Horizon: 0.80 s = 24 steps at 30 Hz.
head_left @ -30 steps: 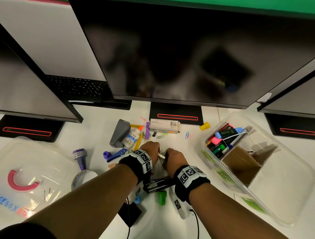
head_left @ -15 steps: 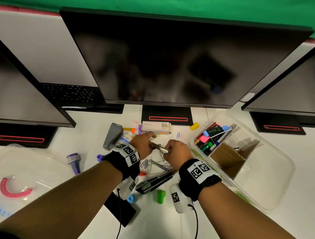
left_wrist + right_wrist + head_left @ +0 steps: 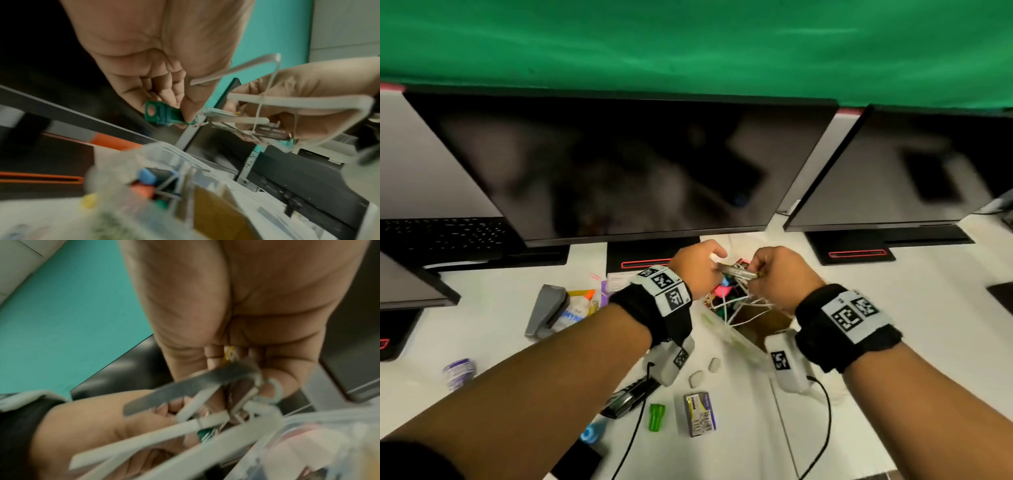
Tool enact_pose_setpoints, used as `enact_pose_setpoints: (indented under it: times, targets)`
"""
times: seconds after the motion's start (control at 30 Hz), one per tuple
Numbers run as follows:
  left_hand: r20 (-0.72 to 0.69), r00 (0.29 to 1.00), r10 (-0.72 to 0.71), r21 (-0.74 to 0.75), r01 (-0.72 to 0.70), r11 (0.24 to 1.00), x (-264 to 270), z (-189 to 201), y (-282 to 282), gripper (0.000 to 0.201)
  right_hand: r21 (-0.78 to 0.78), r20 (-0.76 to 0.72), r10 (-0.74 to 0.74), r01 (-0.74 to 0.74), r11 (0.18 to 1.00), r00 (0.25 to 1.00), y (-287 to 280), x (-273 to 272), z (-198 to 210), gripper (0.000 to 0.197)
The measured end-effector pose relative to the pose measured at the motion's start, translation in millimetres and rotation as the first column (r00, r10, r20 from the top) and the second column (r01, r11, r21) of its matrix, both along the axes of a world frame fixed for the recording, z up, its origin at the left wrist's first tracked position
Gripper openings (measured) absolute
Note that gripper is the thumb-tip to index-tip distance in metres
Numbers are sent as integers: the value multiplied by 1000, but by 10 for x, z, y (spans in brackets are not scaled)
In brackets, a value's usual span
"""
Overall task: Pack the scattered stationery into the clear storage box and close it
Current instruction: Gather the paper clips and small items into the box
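Both hands hold one tangled bundle above the markers end of the clear storage box [image 3: 726, 334]. The bundle is a flat metal strip [image 3: 736, 272], a green plastic piece [image 3: 159, 114] and loose white rubber bands [image 3: 743, 305] hanging toward the box. My left hand [image 3: 710, 263] pinches the green end; its fingertips [image 3: 191, 112] press the piece. My right hand [image 3: 760, 270] grips the strip's other end [image 3: 185, 379], with bands [image 3: 205, 420] looped round it. Markers [image 3: 152, 175] and a cardboard divider [image 3: 763, 323] show inside the box; my arms hide most of it.
On the white desk lie a grey stapler [image 3: 548, 308], glue bottle [image 3: 571, 311], black stapler [image 3: 630, 394], green cap [image 3: 656, 416], staples box [image 3: 700, 413], two white erasers [image 3: 703, 371], purple stamp [image 3: 458, 370] and blue cap [image 3: 590, 433]. Monitors [image 3: 619, 171] stand close behind.
Both hands have lifted the bundle off the desk and carried it right, over the box. The head view has swung up and to the right.
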<state>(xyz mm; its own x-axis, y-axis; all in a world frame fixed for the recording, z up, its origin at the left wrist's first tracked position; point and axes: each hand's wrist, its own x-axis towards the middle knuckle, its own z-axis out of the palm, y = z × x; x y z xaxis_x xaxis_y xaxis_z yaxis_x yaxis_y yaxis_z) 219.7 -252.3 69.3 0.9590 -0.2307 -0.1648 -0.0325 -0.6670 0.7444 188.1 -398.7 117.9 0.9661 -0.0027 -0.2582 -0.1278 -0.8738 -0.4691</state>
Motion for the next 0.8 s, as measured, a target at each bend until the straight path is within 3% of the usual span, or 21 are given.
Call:
enact_pose_setpoints:
  times: [0.23,0.43,0.57,0.7,0.8]
  targets:
    - [-33,999,-30,27,30,999,64,-97,-839,26,-192,-109,6,-27,981,994,-717,164,127,30]
    - [-95,995,21,39,-17,999,155,-254,-1045,29,-255,-221,-34,-24,967,975,-914,321,-76,5]
    - [-137,990,19,27,-15,1000,200,-326,-1081,33,-332,-313,-49,-61,941,948,-919,531,-238,23]
    - [-95,995,37,-46,-42,998,217,-393,-986,29,-437,-421,-57,-148,887,905,-1064,967,-676,15]
    - [-3,998,70,20,-70,997,286,-379,-836,33,-504,-484,-125,-159,849,866,-1306,1330,-1295,32]
